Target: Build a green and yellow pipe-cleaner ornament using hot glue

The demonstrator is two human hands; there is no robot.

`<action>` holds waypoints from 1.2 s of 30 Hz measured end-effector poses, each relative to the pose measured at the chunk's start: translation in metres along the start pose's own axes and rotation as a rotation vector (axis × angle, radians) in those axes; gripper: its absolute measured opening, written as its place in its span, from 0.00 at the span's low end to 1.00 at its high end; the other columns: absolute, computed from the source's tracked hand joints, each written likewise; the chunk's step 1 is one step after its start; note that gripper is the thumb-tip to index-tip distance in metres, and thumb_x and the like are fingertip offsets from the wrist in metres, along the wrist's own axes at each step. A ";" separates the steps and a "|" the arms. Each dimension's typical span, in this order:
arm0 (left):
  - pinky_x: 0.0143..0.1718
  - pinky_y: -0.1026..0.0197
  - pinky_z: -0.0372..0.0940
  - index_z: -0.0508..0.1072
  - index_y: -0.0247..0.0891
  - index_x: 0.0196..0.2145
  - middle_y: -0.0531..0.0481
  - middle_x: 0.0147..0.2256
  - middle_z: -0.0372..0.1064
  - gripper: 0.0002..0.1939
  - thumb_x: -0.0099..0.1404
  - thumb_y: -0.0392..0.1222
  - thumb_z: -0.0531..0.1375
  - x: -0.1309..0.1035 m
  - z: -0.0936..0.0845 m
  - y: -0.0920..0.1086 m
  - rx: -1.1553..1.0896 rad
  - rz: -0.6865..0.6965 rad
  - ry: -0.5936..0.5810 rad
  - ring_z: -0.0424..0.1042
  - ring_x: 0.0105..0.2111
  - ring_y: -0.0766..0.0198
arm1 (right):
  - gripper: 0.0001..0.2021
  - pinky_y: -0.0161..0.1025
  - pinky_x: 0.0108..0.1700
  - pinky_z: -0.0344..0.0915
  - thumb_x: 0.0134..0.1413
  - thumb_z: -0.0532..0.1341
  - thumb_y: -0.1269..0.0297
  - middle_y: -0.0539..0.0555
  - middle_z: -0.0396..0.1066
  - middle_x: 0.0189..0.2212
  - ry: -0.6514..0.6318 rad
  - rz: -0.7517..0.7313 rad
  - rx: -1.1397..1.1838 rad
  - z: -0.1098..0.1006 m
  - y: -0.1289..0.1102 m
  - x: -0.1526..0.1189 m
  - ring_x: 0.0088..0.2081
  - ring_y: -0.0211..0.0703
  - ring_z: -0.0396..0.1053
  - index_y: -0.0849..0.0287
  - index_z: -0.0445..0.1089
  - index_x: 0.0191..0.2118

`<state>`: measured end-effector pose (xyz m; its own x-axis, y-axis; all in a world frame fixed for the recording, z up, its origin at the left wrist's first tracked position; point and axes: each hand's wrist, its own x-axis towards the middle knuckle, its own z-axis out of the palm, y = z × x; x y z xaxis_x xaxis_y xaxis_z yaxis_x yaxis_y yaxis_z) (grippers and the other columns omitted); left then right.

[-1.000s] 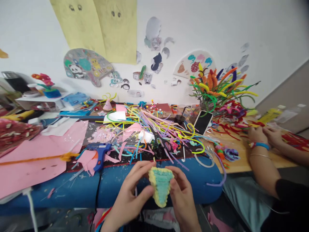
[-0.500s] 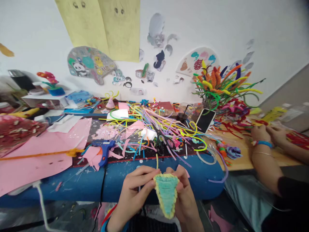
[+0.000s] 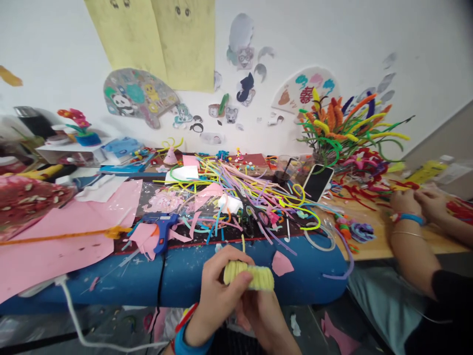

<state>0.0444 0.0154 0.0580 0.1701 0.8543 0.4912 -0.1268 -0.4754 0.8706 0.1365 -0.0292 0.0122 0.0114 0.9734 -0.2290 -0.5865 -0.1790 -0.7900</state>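
Note:
Between my two hands is a small craft piece (image 3: pixel 263 278), its ridged yellow side now facing up. My left hand (image 3: pixel 221 291) grips its left part, thumb pressed across the front and fingers behind. Beneath the piece, my right hand (image 3: pixel 262 310) holds it from below; its fingertips are partly hidden. A short yellow stem (image 3: pixel 243 243) sticks up behind my left fingers. On the blue table edge just right of the piece lies a pink paper scrap (image 3: pixel 282 264).
A blue glue gun (image 3: pixel 163 231) lies left, its black cord hanging down. Scissors (image 3: pixel 252 217) and many pipe cleaners (image 3: pixel 236 180) lie ahead. A phone (image 3: pixel 318 183) leans at right. Another person's hands (image 3: pixel 406 204) work at the far right.
The piece has turned from its green triangular face to its yellow side. My right hand has moved down beneath it, and the pink scrap beside it is more exposed.

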 end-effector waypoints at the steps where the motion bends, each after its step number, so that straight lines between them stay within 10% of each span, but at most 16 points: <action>1: 0.27 0.68 0.64 0.75 0.38 0.30 0.52 0.26 0.72 0.09 0.63 0.45 0.62 0.002 0.000 0.001 0.037 -0.060 0.039 0.69 0.25 0.67 | 0.24 0.31 0.12 0.53 0.56 0.57 0.40 0.48 0.65 0.16 -0.004 -0.004 -0.040 -0.003 0.002 0.000 0.14 0.37 0.62 0.60 0.70 0.36; 4: 0.20 0.69 0.57 0.72 0.36 0.27 0.55 0.20 0.66 0.10 0.62 0.45 0.62 0.009 -0.001 0.002 0.127 -0.247 0.103 0.63 0.20 0.69 | 0.21 0.33 0.18 0.62 0.57 0.58 0.42 0.51 0.72 0.25 0.027 -0.119 -0.106 -0.011 -0.001 -0.002 0.21 0.39 0.68 0.57 0.70 0.41; 9: 0.21 0.68 0.57 0.69 0.39 0.44 0.57 0.23 0.64 0.18 0.68 0.56 0.55 0.018 -0.006 -0.005 0.006 -0.453 -0.108 0.62 0.20 0.69 | 0.17 0.32 0.27 0.69 0.53 0.67 0.53 0.51 0.74 0.38 0.086 -0.307 -0.192 -0.015 -0.016 -0.009 0.31 0.40 0.73 0.52 0.70 0.46; 14: 0.41 0.62 0.67 0.64 0.42 0.57 0.45 0.47 0.69 0.31 0.65 0.66 0.53 0.012 -0.020 -0.016 -0.324 -0.329 -0.243 0.71 0.41 0.60 | 0.12 0.33 0.27 0.70 0.55 0.66 0.54 0.48 0.74 0.30 0.167 -0.295 -0.106 -0.014 -0.016 -0.007 0.27 0.37 0.72 0.54 0.68 0.38; 19: 0.60 0.54 0.57 0.64 0.51 0.61 0.46 0.59 0.63 0.32 0.60 0.50 0.67 0.001 -0.032 -0.021 -0.127 -0.246 -0.407 0.62 0.59 0.52 | 0.13 0.34 0.30 0.73 0.53 0.68 0.55 0.49 0.76 0.32 0.208 -0.293 -0.007 -0.018 -0.017 -0.004 0.29 0.38 0.75 0.55 0.66 0.37; 36: 0.39 0.59 0.71 0.81 0.38 0.44 0.42 0.40 0.79 0.14 0.64 0.45 0.62 -0.006 -0.018 -0.020 0.068 -0.351 -0.164 0.76 0.39 0.55 | 0.16 0.39 0.35 0.76 0.47 0.72 0.58 0.49 0.75 0.35 0.343 -0.311 -0.054 -0.009 -0.016 -0.011 0.31 0.42 0.77 0.56 0.64 0.32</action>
<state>0.0280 0.0237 0.0372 0.3462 0.9250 0.1566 0.0311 -0.1781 0.9835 0.1528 -0.0384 0.0227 0.4526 0.8800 -0.1440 -0.4697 0.0980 -0.8773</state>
